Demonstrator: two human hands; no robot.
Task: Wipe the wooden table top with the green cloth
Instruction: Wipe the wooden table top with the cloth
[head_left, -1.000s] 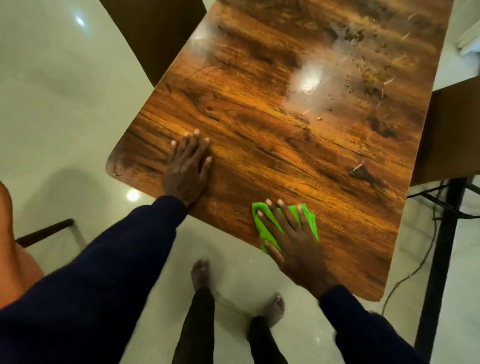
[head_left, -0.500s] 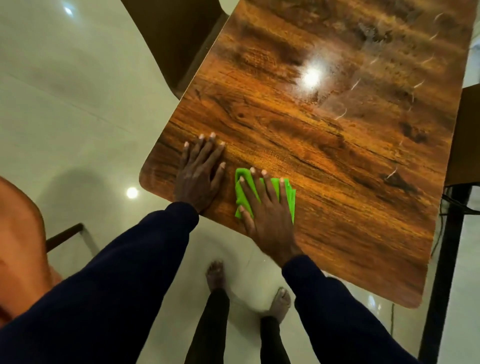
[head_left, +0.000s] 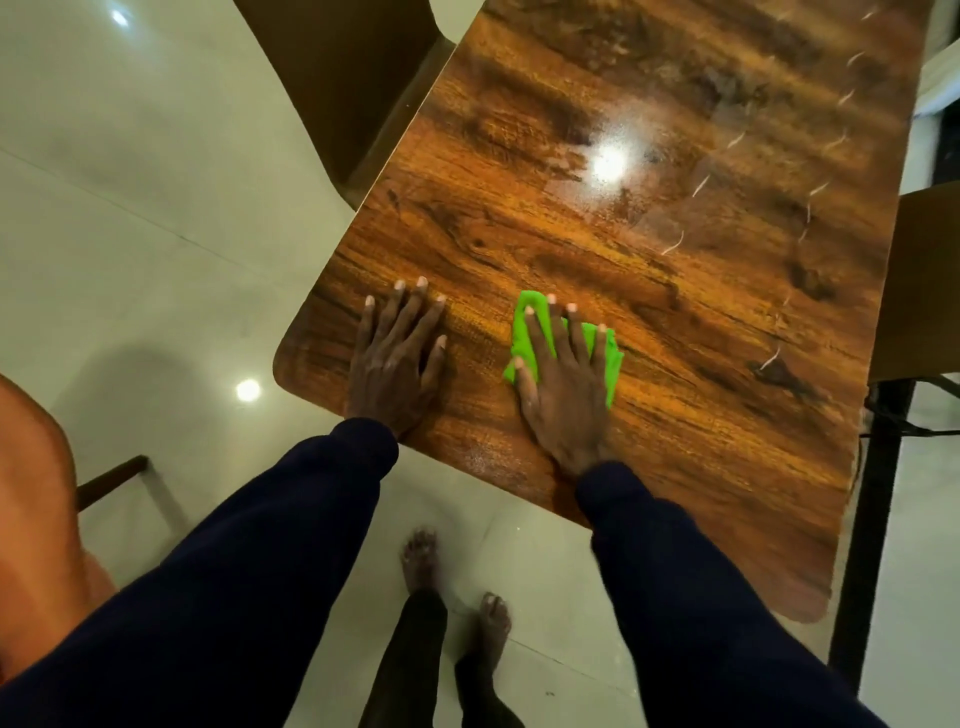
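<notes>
The wooden table top fills the upper right of the head view, glossy, with wet streaks toward its far right. My right hand presses flat on the folded green cloth near the table's near edge, fingers spread over it. My left hand lies flat on the bare wood by the near left corner, fingers apart, a short gap left of the cloth.
A brown chair back stands against the table's left edge. Another brown chair and a black table leg are at the right. An orange seat is at the lower left. My bare feet stand on white tiles.
My right hand slid the green cloth left along the near edge until it neared my left hand, then pushed it a little forward and right. My left hand stayed planted on the wood.
</notes>
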